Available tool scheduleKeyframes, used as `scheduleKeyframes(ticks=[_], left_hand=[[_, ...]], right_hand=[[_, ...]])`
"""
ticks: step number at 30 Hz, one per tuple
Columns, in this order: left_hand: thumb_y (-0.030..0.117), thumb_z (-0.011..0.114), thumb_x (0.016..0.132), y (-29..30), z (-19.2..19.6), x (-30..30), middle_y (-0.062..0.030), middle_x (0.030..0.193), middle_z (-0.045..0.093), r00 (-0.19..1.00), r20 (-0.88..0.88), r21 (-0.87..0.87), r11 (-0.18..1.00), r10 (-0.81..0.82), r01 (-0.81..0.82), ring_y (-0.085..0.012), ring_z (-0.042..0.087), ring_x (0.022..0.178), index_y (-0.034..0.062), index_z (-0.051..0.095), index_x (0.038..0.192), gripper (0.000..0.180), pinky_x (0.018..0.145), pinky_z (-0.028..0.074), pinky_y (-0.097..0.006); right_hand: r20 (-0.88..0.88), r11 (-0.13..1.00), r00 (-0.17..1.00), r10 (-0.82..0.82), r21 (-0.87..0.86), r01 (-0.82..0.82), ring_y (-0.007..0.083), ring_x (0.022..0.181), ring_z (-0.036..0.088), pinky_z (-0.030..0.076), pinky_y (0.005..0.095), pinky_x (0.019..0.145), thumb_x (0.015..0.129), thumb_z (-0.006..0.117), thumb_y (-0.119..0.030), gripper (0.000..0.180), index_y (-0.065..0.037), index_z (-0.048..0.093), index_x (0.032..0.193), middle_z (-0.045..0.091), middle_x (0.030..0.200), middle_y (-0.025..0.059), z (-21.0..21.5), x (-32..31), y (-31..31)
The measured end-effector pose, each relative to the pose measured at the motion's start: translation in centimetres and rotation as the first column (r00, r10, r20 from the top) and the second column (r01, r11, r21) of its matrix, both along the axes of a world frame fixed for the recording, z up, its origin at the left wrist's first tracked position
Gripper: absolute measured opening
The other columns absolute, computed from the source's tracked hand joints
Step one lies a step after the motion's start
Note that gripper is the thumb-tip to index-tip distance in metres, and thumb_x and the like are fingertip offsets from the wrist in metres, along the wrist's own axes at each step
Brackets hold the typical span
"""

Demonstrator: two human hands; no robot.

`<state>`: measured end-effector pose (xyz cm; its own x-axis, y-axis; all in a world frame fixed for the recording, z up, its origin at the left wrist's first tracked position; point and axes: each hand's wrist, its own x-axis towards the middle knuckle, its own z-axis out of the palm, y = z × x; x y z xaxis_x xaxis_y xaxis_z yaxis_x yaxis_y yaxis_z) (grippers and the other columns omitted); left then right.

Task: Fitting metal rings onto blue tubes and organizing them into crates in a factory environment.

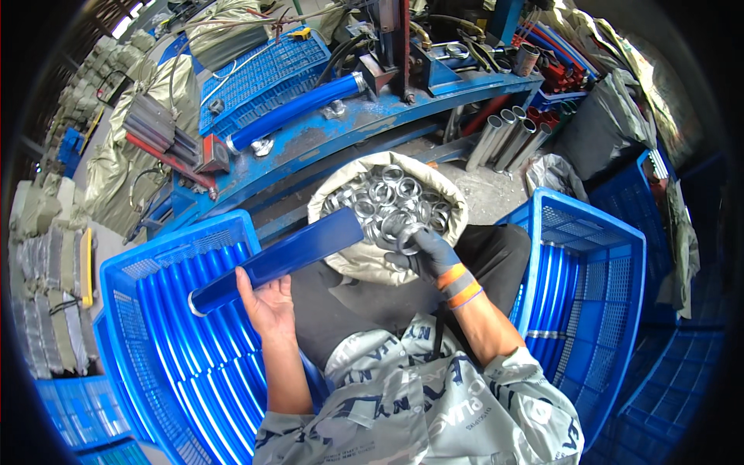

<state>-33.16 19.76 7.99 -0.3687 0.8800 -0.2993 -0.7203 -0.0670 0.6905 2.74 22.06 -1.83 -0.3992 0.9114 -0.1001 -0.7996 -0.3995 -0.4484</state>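
My bare left hand [271, 306] supports a blue tube [291, 249] from below, thumb to one side of it and fingers along its underside. The tube slants up to the right, its far end reaching over the edge of a pale sack [324, 180]. Loose metal rings [385, 192] fill this sack, which stands in front of my lap. At its near edge my right hand [428, 262], in a grey glove with an orange-banded cuff, has its fingers closed on a metal ring [406, 242]. Part of that ring is hidden by the fingers.
A blue crate [116, 271] of blue tubes [203, 353] stands at my left, another crate [637, 244] with tubes at my right. Ahead is a blue metal bench [310, 139] with a long blue tube [302, 111] across it. Bare metal pipes [508, 136] stand beneath its right end.
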Motion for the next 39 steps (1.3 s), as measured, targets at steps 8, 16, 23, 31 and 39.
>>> scheduleKeyframes(ticks=[8, 16, 23, 31, 39], left_hand=[[0.049, 0.075, 0.113, -1.1, 0.0, 2.2, -0.0126, 0.146, 0.075, 0.995, -0.076, 0.050, 0.996, -0.064, 0.068, -0.0302, 0.074, 0.133, 0.0086, 0.065, 0.151, 0.057, 0.109, 0.063, -0.050], [0.047, 0.071, 0.115, -1.1, 0.1, 2.5, -0.0158, 0.144, 0.076, 0.984, -0.163, 0.086, 0.993, -0.068, 0.083, -0.0324, 0.076, 0.130, 0.0066, 0.066, 0.151, 0.054, 0.107, 0.065, -0.051], [0.045, 0.075, 0.113, -0.2, -2.3, 2.1, -0.0148, 0.144, 0.076, 0.974, -0.218, 0.083, 0.993, -0.069, 0.089, -0.0314, 0.077, 0.127, 0.0090, 0.065, 0.151, 0.053, 0.104, 0.065, -0.052], [0.061, 0.080, 0.107, 2.6, -5.7, 1.0, -0.0093, 0.153, 0.071, 0.998, -0.045, 0.052, 0.998, -0.043, 0.046, -0.0261, 0.069, 0.138, 0.0086, 0.064, 0.152, 0.070, 0.112, 0.060, -0.045], [0.051, 0.076, 0.113, 3.6, -6.8, -1.2, -0.0111, 0.149, 0.071, 0.987, 0.119, 0.128, 0.987, -0.108, 0.093, -0.0262, 0.068, 0.137, 0.0080, 0.064, 0.152, 0.060, 0.114, 0.059, -0.044]], right_hand=[[0.171, 0.966, 0.976, -0.137, 0.243, 0.093, 0.0187, 0.127, 0.075, 0.065, 0.0414, 0.111, 0.099, 0.090, -0.006, 0.064, -0.002, 0.061, 0.156, 0.073, 0.145, 0.0076, 4.1, -1.5, 0.1], [0.301, 0.933, 0.936, -0.186, 0.354, 0.071, 0.0265, 0.137, 0.072, 0.062, 0.0408, 0.113, 0.097, 0.092, 0.000, 0.084, 0.008, 0.050, 0.169, 0.070, 0.154, 0.0178, 4.8, -1.3, 0.8], [0.449, 0.945, 0.884, -0.129, 0.326, -0.028, 0.0221, 0.127, 0.076, 0.063, 0.0356, 0.109, 0.097, 0.091, 0.001, 0.083, 0.010, 0.050, 0.169, 0.078, 0.140, 0.0177, 6.1, -0.7, 1.4], [0.798, 0.918, 0.538, -0.273, 0.383, -0.103, 0.0175, 0.112, 0.079, 0.062, 0.0340, 0.099, 0.109, 0.080, -0.021, 0.051, 0.001, 0.071, 0.154, 0.085, 0.128, 0.0128, -3.8, 2.1, 6.3], [0.895, 0.841, -0.189, -0.403, 0.281, -0.462, 0.0434, 0.123, 0.078, 0.060, 0.0495, 0.109, 0.095, 0.081, -0.040, 0.059, -0.012, 0.077, 0.147, 0.082, 0.133, 0.0217, -5.7, 3.6, 12.9]])
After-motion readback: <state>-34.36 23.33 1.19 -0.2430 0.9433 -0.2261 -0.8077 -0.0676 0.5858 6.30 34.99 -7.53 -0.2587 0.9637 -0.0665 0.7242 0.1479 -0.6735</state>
